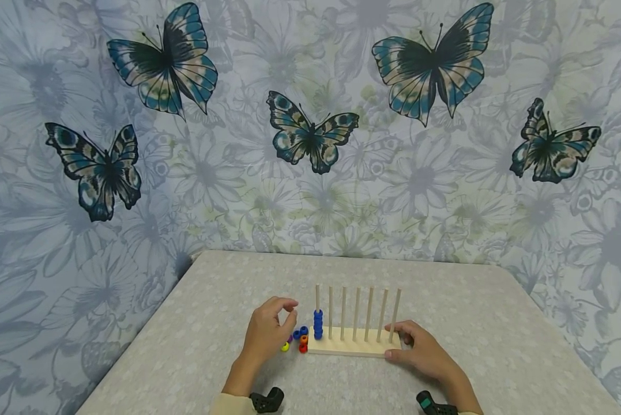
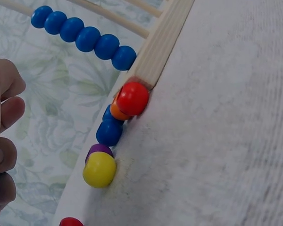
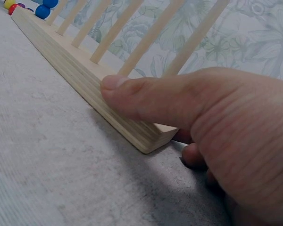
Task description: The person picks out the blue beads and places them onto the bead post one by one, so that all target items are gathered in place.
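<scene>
Head view: high, facing forward and down, distant. Wrist views: table-level, close, from opposite ends of the pale wooden peg rack (image 1: 353, 342) (image 2: 161, 43) (image 3: 80, 69).

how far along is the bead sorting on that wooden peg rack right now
Done: one stack of blue beads sits on the leftmost peg of the rack. In hand: the right hand grips the rack's end; the left hand hovers above the loose beads, and whether it pinches one is unclear. Left: the other six pegs are bare, and red, orange, blue, purple and yellow beads lie on the table.
</scene>
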Motion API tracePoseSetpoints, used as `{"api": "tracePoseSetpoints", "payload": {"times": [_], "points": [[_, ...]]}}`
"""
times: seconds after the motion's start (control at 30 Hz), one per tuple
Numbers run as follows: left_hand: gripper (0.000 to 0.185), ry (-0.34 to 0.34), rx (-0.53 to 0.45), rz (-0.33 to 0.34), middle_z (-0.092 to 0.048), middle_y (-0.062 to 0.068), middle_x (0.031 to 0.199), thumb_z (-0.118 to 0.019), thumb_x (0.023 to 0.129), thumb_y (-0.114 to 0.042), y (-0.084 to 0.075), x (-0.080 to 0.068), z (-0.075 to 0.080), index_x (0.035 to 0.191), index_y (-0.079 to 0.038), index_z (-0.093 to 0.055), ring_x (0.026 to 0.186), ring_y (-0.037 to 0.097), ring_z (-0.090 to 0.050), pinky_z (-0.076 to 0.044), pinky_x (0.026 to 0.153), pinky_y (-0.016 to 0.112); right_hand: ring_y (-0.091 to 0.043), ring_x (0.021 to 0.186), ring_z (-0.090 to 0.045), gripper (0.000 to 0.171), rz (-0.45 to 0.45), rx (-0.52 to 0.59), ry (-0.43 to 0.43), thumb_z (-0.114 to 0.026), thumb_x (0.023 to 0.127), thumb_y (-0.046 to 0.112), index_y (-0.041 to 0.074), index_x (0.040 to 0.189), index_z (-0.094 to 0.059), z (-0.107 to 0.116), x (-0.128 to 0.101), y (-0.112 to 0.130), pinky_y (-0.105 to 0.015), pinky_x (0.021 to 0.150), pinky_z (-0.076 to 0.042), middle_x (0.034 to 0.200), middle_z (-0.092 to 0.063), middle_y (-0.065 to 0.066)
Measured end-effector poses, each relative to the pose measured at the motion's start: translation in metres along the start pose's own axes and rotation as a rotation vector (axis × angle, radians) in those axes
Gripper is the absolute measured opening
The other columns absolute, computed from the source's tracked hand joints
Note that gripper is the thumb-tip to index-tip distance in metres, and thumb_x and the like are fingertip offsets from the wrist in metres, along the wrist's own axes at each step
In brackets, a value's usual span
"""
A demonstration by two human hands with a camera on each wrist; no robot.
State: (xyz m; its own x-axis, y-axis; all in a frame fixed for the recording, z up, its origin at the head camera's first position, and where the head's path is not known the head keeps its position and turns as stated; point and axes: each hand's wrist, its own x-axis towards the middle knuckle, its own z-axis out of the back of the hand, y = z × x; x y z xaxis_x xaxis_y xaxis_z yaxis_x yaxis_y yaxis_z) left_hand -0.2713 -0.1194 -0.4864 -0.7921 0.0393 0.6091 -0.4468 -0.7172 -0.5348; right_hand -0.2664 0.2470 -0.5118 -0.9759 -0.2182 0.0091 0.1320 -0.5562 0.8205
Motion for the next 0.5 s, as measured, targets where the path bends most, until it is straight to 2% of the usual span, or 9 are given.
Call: {"api": "tracePoseSetpoints", "payload": {"times": [0.2, 0.33, 0.5], "points": [[0.016, 0.007, 0.022, -0.010, -0.069, -0.012, 0.093, -0.075, 0.087, -0.017, 0.0020, -0.0012, -0.0012, 0.102, -0.022, -0.075, 0.058, -0.001, -0.040, -0.040, 0.054, 0.017, -0.018, 0.094, -0.044, 0.056, -0.021, -0.002, 0.004, -0.087, 0.075, 0.037, 0.024, 0.125, -0.067, 0.0008, 0.0003, 0.0005, -0.031, 0.080, -0.038, 0.114, -0.061, 0.000], [0.016, 0.053, 0.020, 0.015, -0.068, -0.014, 0.095, -0.074, 0.088, -0.018, 0.0025, -0.0021, 0.0001, 0.103, -0.023, -0.075, 0.059, 0.003, -0.046, -0.042, 0.055, 0.019, -0.019, 0.094, -0.043, 0.056, -0.014, 0.002, 0.005, -0.087, 0.075, 0.036, 0.024, 0.125, -0.067, 0.0006, 0.0007, 0.0000, -0.031, 0.079, -0.037, 0.114, -0.060, -0.001], [0.017, 0.148, 0.020, 0.049, -0.069, -0.014, 0.099, -0.073, 0.086, -0.019, 0.0049, -0.0039, 0.0009, 0.103, -0.024, -0.076, 0.082, 0.009, -0.064, -0.053, 0.072, 0.027, -0.018, 0.093, -0.043, 0.056, -0.016, 0.009, 0.003, -0.088, 0.074, 0.035, 0.024, 0.125, -0.067, -0.0003, -0.0010, 0.0004, -0.029, 0.077, -0.036, 0.111, -0.060, 0.000]]}}
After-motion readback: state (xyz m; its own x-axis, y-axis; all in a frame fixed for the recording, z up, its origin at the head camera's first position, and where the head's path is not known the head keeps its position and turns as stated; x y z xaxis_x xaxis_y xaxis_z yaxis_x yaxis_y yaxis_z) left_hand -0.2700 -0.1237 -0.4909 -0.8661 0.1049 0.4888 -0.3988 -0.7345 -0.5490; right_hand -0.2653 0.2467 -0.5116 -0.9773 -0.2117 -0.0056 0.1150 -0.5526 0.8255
